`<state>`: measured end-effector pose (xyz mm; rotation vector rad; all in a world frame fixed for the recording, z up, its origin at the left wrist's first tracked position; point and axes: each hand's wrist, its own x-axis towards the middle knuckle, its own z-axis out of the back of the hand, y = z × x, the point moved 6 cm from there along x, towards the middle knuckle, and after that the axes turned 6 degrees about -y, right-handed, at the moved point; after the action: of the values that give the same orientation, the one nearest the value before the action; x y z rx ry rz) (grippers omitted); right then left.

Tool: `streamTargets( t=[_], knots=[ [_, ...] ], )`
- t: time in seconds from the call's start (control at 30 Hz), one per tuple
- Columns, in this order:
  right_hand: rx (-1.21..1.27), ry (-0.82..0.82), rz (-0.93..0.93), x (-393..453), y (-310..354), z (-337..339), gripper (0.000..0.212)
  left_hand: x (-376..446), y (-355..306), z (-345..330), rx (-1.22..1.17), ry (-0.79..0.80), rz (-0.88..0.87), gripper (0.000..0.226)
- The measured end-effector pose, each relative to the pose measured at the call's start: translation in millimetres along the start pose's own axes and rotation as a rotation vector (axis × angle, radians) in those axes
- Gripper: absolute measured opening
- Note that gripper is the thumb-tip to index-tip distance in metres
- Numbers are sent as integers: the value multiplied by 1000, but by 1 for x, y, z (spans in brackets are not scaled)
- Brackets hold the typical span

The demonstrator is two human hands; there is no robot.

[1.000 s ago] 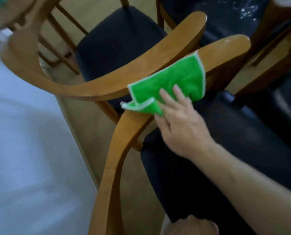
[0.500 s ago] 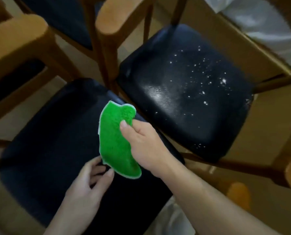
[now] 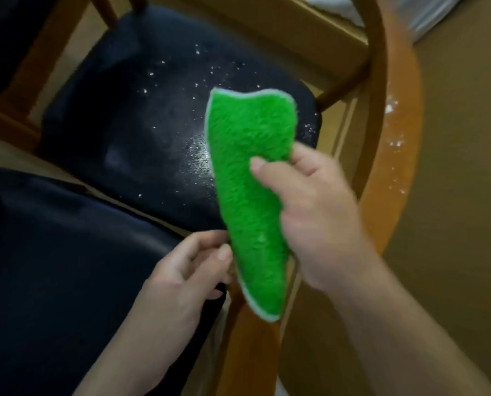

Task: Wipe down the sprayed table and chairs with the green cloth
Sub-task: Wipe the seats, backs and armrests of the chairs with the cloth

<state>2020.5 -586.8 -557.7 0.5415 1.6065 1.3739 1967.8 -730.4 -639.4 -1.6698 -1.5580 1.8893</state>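
Green fluffy cloth pinched in my right hand, left hand loosely curled beside it; next, wipe droplet-speckled black seat upper centre.

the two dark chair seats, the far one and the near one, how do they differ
The far seat is speckled with white spray droplets and has a wet sheen by the green cloth; the near seat shows no droplets. The far seat shows nearly whole; the near seat is cut off by the frame. Both are dark cushions in wooden frames.

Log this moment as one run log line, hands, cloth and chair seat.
right hand: grips green cloth | left hand: fingers at cloth's lower edge | dark chair seat: white spray specks, unwiped
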Motion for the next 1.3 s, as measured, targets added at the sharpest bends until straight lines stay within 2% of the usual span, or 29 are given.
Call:
streamTargets(
  t=[0.1, 0.2, 0.27, 0.33, 0.4, 0.5, 0.6, 0.67, 0.73, 0.8, 0.9, 0.97, 1.03, 1.17, 1.3],
  knots=[
    [-61, -139, 217, -9, 36, 67, 14, -6, -13, -40, 229, -3, -46, 16],
    [-566, -371, 460, -37, 49, 115, 6, -12, -20, -79, 493, 28, -90, 19],
    [-767, -495, 539, -61, 35, 124, 17, -10, -24, -101, 631, 15, -112, 20],
    [-937, -505, 474, -72, 8, 120, 38, -4, -26, -120, 647, -1, -149, 24],
    [-1010, -425, 288, -72, -24, 115, 51, 5, -24, -132, 671, -3, -115, 24],
    [-882, -358, 175, -67, -44, 123, 52, 15, -17, -138, 653, 23, -20, 20],
    [-752, -534, 107, -59, -40, 139, 50, 19, -20, -142, 621, 28, -79, 37],
    [-716, -642, 5, -48, -45, 145, 59, 22, -25, -147, 591, 15, -116, 39],
    [-682, -579, -137, -30, -57, 142, 74, 30, -24, -151, 572, -29, -115, 33],
    [-708, -519, -204, -15, -64, 141, 85, 40, -18, -153, 544, -108, -46, 29],
    [-782, -514, -155, 10, -59, 153, 90, 51, -15, -163, 441, -151, 36, 24],
    [-837, -500, -147, 38, -52, 168, 93, 59, -14, -169, 481, -203, 65, 18],
    [-893, -483, -136, 80, -42, 187, 93, 68, -14, -179, 536, -252, 78, 29],
    [-1058, -417, -89, 160, -17, 203, 87, 76, -14, -193, 794, -315, -11, 54],
    [-1109, -376, -16, 155, -18, 197, 77, 70, -20, -194, 883, -326, -121, 44]
  ],
)
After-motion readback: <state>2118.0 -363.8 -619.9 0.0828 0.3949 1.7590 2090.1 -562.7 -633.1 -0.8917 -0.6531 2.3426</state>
